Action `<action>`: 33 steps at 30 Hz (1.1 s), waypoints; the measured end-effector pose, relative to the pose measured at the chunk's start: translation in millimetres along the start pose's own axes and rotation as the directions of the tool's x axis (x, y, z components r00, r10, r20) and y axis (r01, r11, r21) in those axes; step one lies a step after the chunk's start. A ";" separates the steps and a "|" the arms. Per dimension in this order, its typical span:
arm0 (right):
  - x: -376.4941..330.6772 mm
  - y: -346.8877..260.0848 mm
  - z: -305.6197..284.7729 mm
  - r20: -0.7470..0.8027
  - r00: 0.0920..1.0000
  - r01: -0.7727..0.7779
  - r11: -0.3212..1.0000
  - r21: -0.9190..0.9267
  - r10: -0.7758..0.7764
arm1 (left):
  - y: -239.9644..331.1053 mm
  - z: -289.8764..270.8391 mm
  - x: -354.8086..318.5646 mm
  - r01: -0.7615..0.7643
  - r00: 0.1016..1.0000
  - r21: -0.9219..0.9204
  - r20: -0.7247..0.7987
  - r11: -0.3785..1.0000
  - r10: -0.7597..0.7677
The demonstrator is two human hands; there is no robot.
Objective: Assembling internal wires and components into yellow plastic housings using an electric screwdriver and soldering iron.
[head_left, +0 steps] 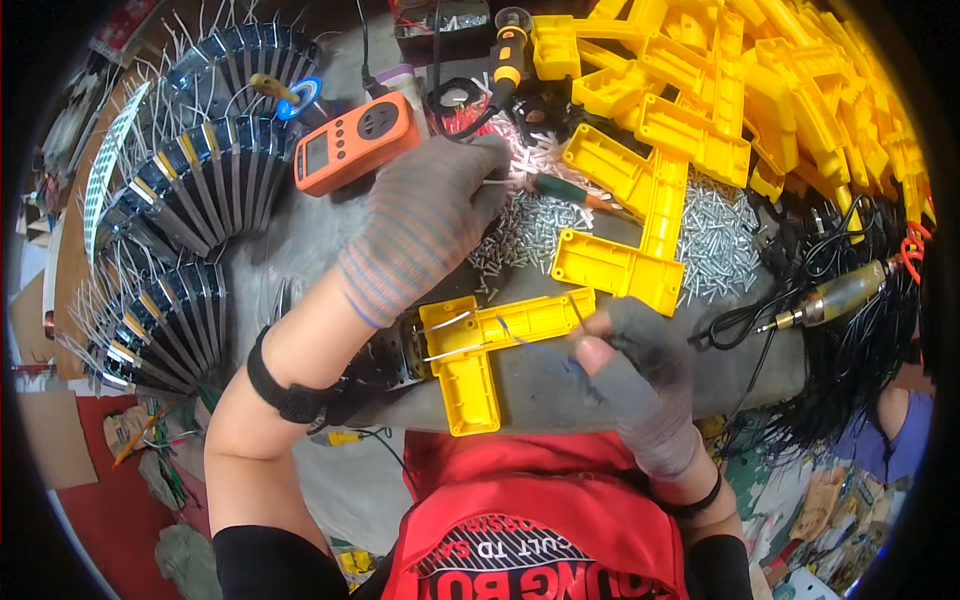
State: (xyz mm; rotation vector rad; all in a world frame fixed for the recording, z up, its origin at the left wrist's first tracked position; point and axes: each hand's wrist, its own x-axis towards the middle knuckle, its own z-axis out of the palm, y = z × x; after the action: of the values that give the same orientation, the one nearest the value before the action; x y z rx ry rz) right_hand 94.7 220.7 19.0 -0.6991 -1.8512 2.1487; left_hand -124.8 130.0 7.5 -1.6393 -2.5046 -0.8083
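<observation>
Grey and crowded, the worktop (300,240) carries assembly stock on every side: a heap of yellow plastic housings (760,90) at the upper right, a spread of small silver screws (715,235) below it, fanned stacks of dark circuit boards (205,190) with wire leads at the left, and an orange meter (352,143) near the top centre.

Progress, judged from the layout: one yellow T-shaped housing (480,350) lies open-side up at the near edge of the worktop, directly before the person. A dark board (392,355) sits at its left end, partly under the left wrist, and thin metal leads (445,325) run across the housing cavity. No cover is fitted and no screw is visible in it, so closing and fastening appear to remain. Two further housings (625,215) lie just beyond, empty as far as can be seen.

Hand pose:
- Left hand (420,225) (striped knit glove) is raised above the worktop, fingers curled, pinching the shaft of a green-handled screwdriver (560,190) over the screws.
- Right hand (635,365) (grey fingerless glove) rests at the right end of the housing, thumb and forefinger pressed together on a fine wire (578,312) that stands up from the cavity.

A corded rotary tool (835,297) lies unused at the right.
</observation>
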 end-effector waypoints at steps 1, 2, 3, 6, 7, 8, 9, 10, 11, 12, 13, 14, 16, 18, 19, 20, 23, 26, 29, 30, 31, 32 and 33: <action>1.9 0.5 0.0 -0.007 1.000 -0.004 1.000 0.002 0.004 | -1.3 -1.7 -2.7 -0.010 1.000 -0.041 0.004 0.999 0.010; 3.7 1.1 -0.4 0.003 1.000 0.019 0.999 -0.046 -0.019 | -1.3 -2.6 -4.7 -0.020 1.000 -0.083 0.007 0.996 0.021; 6.6 1.6 -0.4 0.021 0.999 0.045 0.994 -0.095 -0.043 | 0.0 -5.0 -6.0 0.027 0.999 -0.081 0.029 0.996 -0.025; 9.9 -4.5 2.8 -0.045 0.995 0.077 0.980 -0.183 -0.087 | -1.8 -6.4 -8.5 0.038 0.997 -0.134 0.070 0.990 -0.029; 13.0 -4.1 3.1 -0.055 0.994 0.079 0.980 -0.184 -0.091 | 0.4 -7.6 -8.7 0.028 0.997 -0.137 0.071 0.990 -0.018; 17.3 -2.5 3.2 -0.060 0.986 0.137 0.968 -0.212 -0.153 | 4.5 -10.2 -10.0 0.082 0.995 -0.227 0.082 0.970 -0.065; 20.2 -1.8 3.9 -0.061 0.975 0.194 0.951 -0.239 -0.215 | 8.7 -13.8 -12.2 0.138 0.989 -0.312 0.099 0.940 -0.112; 22.2 -3.0 4.8 -0.069 0.974 0.195 0.951 -0.238 -0.217 | 12.2 -18.4 -13.6 0.131 0.989 -0.312 0.101 0.941 -0.104; 23.9 -4.3 6.1 -0.094 0.977 0.165 0.958 -0.233 -0.191 | 15.4 -23.9 -14.9 0.226 0.970 -0.456 0.183 0.861 -0.158; 25.0 -5.6 7.6 -0.117 0.980 0.133 0.965 -0.227 -0.163 | 17.8 -28.0 -16.8 0.325 0.942 -0.576 0.272 0.750 -0.198; 25.2 -8.1 9.8 -0.144 0.969 0.158 0.949 -0.274 -0.203 | 19.5 -30.0 -18.8 0.426 0.903 -0.667 0.348 0.611 -0.250; 25.7 -7.4 10.6 -0.147 0.968 0.157 0.950 -0.271 -0.202 | 25.2 -34.0 -20.8 0.427 0.903 -0.665 0.351 0.613 -0.249; 25.8 -5.4 12.4 -0.173 0.941 0.213 0.907 -0.364 -0.290 | 37.0 -43.6 -24.9 0.542 0.838 -0.718 0.418 0.437 -0.352; 24.6 -2.6 13.6 -0.178 0.936 0.229 0.910 -0.345 -0.303 | 34.1 -41.0 -30.7 0.561 0.821 -0.753 0.453 0.345 -0.347; 24.1 -1.5 14.3 -0.179 0.931 0.247 0.911 -0.329 -0.317 | 32.9 -40.1 -33.5 0.572 0.807 -0.782 0.484 0.245 -0.340; 23.8 -0.3 15.1 -0.178 0.931 0.250 0.911 -0.327 -0.319 | 34.2 -39.9 -35.8 0.571 0.807 -0.782 0.481 0.249 -0.341; 23.1 2.7 14.7 -0.166 0.920 0.285 0.897 -0.339 -0.355 | 40.6 -35.2 -39.0 0.511 0.833 -0.840 0.431 0.183 -0.347; 21.0 1.1 16.1 -0.150 0.901 0.329 0.866 -0.377 -0.407 | 44.3 -38.1 -43.3 0.518 0.826 -0.838 0.439 0.171 -0.352; 20.6 1.5 17.3 -0.173 0.900 0.320 0.876 -0.361 -0.400 | 45.7 -40.4 -45.7 0.535 0.810 -0.832 0.454 0.150 -0.371; 19.8 2.8 16.7 -0.170 0.903 0.312 0.876 -0.368 -0.394 | 46.1 -40.7 -46.7 0.533 0.812 -0.832 0.453 0.153 -0.369; 19.1 3.6 16.2 -0.166 0.907 0.305 0.875 -0.375 -0.387 | 46.4 -40.9 -47.9 0.530 0.813 -0.835 0.453 0.145 -0.365; 18.8 3.8 16.0 -0.167 0.906 0.307 0.875 -0.375 -0.390 | 46.9 -41.2 -49.1 0.527 0.815 -0.838 0.453 0.138 -0.361; 19.0 4.0 15.5 -0.160 0.893 0.328 0.852 -0.408 -0.420 | 48.4 -41.7 -49.8 0.526 0.816 -0.839 0.452 0.140 -0.360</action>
State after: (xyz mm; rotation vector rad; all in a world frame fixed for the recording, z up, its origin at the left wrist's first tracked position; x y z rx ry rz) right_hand 71.3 215.3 12.6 -0.5736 -2.0704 1.4164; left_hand -71.2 84.4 47.5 -0.8465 -2.7252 -2.8415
